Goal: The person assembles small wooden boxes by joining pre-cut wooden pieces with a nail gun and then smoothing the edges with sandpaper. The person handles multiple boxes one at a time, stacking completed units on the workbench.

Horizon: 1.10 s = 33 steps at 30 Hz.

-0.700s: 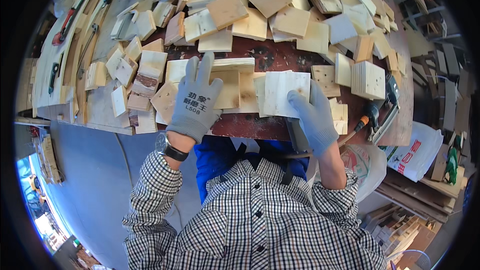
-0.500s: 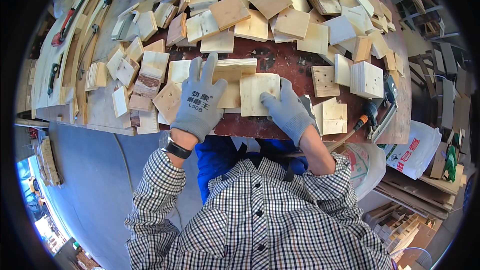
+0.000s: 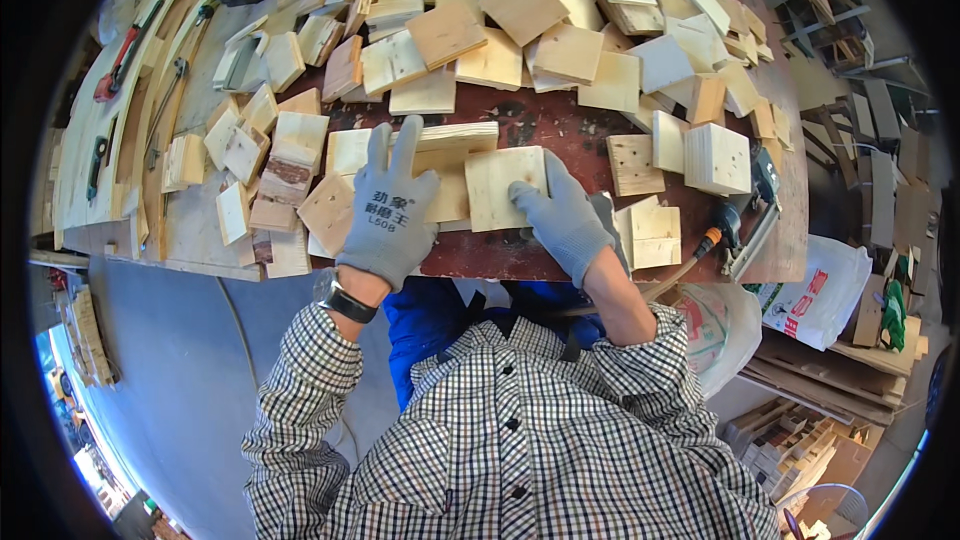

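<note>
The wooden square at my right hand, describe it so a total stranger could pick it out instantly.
Start at the dark red tabletop, then find the grey-gloved right hand near its front edge. Just left of it is the pale wooden square. Unlike the blocks heaped farther back, it has that hand's thumb on its face.

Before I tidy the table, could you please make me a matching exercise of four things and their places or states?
1. Right hand
2. Left hand
3. Black power tool
4. Red-and-black tool

A. Among long boards, far left
B. Two fingers spread over wooden pieces
C. Near the table's right edge
D. Holding a pale wooden square

Pairs: 1-D, 2-B, 3-C, 4-A.
</note>
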{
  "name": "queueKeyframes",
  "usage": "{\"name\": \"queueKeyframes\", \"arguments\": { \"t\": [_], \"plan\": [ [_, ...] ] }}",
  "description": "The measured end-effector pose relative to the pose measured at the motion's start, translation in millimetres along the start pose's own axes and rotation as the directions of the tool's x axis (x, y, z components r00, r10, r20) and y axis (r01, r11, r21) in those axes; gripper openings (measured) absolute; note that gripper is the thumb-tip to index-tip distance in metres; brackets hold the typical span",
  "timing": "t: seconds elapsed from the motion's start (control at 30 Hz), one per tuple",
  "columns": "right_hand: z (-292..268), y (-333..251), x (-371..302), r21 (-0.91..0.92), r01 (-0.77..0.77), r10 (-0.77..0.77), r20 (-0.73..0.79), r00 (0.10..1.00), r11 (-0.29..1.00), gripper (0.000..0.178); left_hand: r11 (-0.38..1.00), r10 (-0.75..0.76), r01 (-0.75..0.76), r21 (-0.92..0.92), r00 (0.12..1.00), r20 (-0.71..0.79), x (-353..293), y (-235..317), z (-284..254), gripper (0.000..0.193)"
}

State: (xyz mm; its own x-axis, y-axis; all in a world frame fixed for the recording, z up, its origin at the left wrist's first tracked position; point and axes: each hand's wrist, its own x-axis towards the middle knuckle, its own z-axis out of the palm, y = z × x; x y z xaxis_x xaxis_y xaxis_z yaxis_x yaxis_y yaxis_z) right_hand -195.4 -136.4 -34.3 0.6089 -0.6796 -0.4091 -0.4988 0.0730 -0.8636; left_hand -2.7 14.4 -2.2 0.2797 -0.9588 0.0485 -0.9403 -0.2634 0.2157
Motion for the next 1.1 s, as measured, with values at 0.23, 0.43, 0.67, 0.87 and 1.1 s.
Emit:
{"name": "queueKeyframes", "arguments": {
  "t": [0.23, 0.43, 0.67, 0.87, 1.1],
  "plan": [
    [-83, -19, 13, 0.136, 0.071, -0.051, -0.144, 0.988, 0.988, 0.050, 1.000, 0.015, -0.015, 0.009, 0.999, 0.033, 5, 1, -6, 0.051],
    [-93, -7, 60, -0.017, 0.051, -0.052, -0.136, 0.989, 0.999, 0.057, 0.922, -0.010, 0.066, 0.381, 0.989, -0.146, -10, 18, 19, 0.035],
    [-47, -49, 32, -0.928, 0.037, -0.513, -0.172, 0.841, 0.371, 0.042, 0.854, -0.128, 0.206, 0.477, 0.973, -0.192, -25, 29, 34, 0.036],
    [34, -25, 7, -0.616, 0.436, -0.405, 0.200, 0.892, 0.656, 0.056, 0.891, -0.149, 0.231, 0.391, 0.962, -0.228, -22, 30, 32, 0.034],
    [47, -31, 16, -0.755, 0.380, -0.342, 0.218, 0.914, 0.535, 0.074, 0.960, -0.227, 0.270, 0.070, 0.902, -0.366, -37, 14, 17, 0.066]
  ]
}}
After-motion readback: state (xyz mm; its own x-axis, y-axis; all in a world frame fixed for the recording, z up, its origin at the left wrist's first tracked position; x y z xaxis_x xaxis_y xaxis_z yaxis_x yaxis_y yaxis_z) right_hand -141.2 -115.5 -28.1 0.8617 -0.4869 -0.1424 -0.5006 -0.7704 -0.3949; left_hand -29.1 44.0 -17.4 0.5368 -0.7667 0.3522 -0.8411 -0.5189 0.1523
